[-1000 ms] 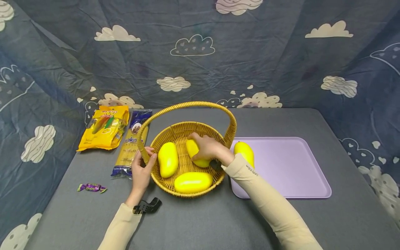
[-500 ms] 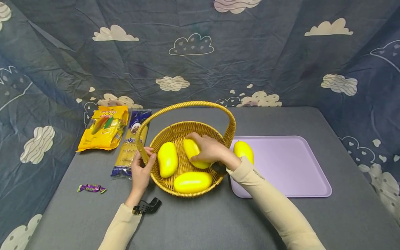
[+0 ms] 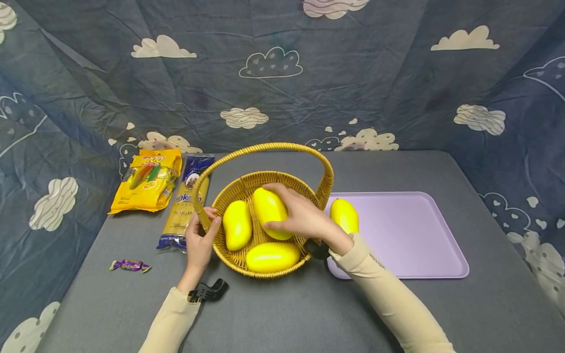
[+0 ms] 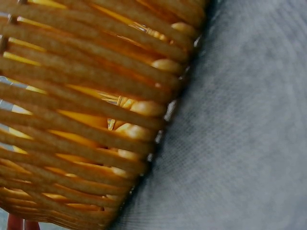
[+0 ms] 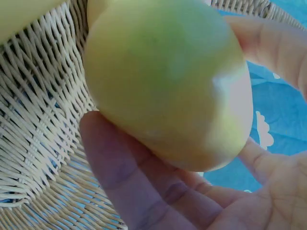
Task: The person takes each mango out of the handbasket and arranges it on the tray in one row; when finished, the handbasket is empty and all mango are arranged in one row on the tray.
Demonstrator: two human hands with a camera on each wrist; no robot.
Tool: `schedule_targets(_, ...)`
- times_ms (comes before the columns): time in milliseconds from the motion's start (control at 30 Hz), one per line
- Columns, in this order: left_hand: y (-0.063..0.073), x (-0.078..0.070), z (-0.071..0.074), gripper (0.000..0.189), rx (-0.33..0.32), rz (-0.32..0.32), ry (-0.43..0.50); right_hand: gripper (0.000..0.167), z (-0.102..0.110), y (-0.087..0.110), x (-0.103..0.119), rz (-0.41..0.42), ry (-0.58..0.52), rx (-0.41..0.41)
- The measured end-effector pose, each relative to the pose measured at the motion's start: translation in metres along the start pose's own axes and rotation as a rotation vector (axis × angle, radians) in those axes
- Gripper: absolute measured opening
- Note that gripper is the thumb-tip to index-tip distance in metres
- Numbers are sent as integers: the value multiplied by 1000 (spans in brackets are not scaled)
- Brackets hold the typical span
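A wicker basket (image 3: 247, 184) with a tall arched handle stands in the middle of the table. My left hand (image 3: 200, 242) holds its left rim at the handle's foot, thumb inside; the left wrist view mostly shows the woven wall (image 4: 81, 115). Curled round a yellow mango (image 3: 268, 208), my right hand (image 3: 304, 215) holds it over the basket's right half. The right wrist view has this mango (image 5: 168, 86) between thumb and fingers. Two more mangoes lie in the basket, one at the left (image 3: 237, 225) and one at the front (image 3: 272, 257).
A lilac tray (image 3: 406, 235) lies to the right, with another mango (image 3: 344, 214) on its left end. At left are a yellow candy bag (image 3: 147, 181), a pasta packet (image 3: 181, 211) partly behind the handle, and a purple wrapped candy (image 3: 130, 265). A cloud-patterned cloth hangs behind.
My right hand has lifted the mango from the basket's floor, so it looks larger and more upright. The right forearm has drawn slightly right. My left hand stays on the rim.
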State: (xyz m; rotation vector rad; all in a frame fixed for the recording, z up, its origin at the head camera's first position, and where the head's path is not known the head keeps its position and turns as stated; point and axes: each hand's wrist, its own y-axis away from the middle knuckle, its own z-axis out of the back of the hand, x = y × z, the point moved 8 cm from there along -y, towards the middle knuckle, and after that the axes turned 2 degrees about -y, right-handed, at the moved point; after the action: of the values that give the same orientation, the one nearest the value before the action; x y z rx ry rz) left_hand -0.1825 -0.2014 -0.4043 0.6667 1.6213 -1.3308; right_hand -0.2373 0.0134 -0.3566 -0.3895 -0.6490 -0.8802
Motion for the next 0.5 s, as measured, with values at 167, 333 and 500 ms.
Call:
schedule_targets(167,-1,0,0,11,0,-5,1,81,5,10,4,45,-34,-68)
schedule_targets(333,-1,1,0,11,-1,1,1,82,11,21,10,100,-58,-119)
schedule_targets(500,0,2,0,11,0,-2,8,83,19,34,13,158,-91,-166)
